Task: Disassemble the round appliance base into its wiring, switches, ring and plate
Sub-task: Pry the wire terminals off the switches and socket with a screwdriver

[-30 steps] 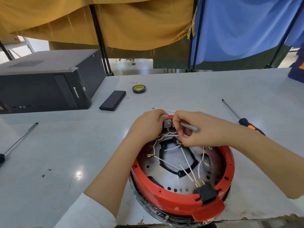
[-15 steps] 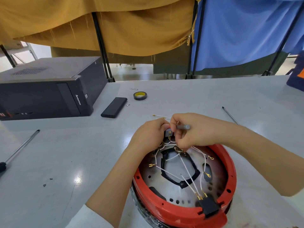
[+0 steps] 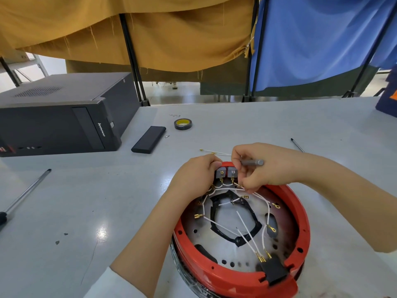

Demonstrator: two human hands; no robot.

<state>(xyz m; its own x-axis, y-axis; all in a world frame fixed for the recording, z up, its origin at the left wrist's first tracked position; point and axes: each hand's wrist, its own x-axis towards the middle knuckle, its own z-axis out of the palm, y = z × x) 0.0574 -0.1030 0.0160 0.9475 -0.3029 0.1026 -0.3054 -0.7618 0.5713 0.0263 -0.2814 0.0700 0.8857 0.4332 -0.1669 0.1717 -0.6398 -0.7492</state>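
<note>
The round appliance base lies upside down near the table's front edge, with a red ring [image 3: 300, 216] around a perforated metal plate [image 3: 285, 231]. White wires [image 3: 245, 226] with brass terminals cross the plate to a black connector block [image 3: 275, 269]. Two grey switches [image 3: 226, 172] sit at the ring's far rim. My left hand [image 3: 193, 175] grips the rim and the left switch. My right hand [image 3: 262, 166] holds a grey screwdriver bit [image 3: 252, 162] and pinches at the wires beside the right switch.
A black computer case [image 3: 64, 117] stands at the left. A black slab [image 3: 149, 139] and a tape roll [image 3: 182, 124] lie behind the base. A loose white wire [image 3: 212, 152] lies by my hands. Screwdrivers rest at the left [image 3: 23, 194] and right [image 3: 297, 145].
My view has tilted down and closer. My right hand has lifted slightly, so both grey switches now show between my hands. The base has stayed in place.
</note>
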